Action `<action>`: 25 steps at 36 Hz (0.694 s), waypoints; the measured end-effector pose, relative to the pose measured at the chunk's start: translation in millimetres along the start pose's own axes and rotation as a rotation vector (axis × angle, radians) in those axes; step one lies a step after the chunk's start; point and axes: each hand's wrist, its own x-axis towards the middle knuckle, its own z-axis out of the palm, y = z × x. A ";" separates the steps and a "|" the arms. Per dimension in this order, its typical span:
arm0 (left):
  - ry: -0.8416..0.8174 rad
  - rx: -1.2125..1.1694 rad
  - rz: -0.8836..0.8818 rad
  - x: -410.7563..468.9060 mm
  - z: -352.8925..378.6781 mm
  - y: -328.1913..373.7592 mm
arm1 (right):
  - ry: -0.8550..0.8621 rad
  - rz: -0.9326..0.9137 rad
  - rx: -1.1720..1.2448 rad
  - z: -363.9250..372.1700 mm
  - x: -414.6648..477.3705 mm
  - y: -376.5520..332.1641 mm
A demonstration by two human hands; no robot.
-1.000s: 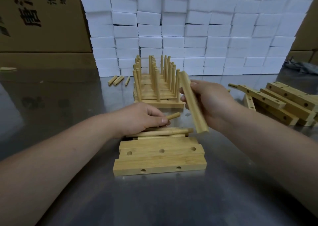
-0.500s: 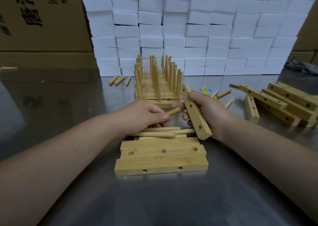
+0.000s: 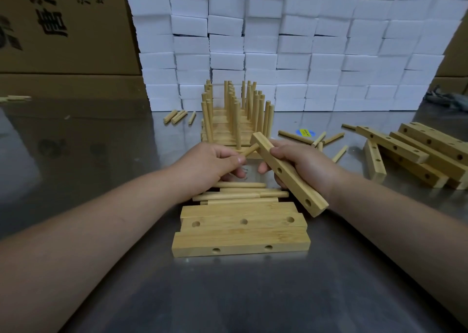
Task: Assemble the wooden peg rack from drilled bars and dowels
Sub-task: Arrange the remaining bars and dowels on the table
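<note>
My left grip (image 3: 210,163) pinches a dowel (image 3: 249,150), tip at the far end of the drilled bar (image 3: 293,185) that my right grip (image 3: 311,165) holds, slanting far-left to near-right.

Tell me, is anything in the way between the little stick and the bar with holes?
Nothing visible is. The dowel pinched in the left hand touches the far end of the bar gripped by the right hand. Whether its tip sits in a hole cannot be seen.
</note>
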 end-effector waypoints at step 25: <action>0.120 0.157 0.026 3.2 -3.0 -7.0 | 0.098 -0.114 -0.367 10.2 -11.3 -11.1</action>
